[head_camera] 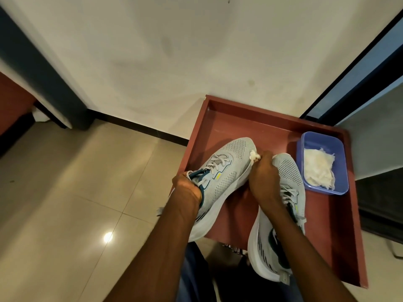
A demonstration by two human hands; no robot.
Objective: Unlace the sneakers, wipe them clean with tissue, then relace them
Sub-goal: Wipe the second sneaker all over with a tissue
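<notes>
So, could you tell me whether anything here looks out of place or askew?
Slightly: both sneakers overhang the red tray's near edge. The left sneaker is tipped up in the left hand, and the right sneaker's heel pokes well past the rim.
</notes>
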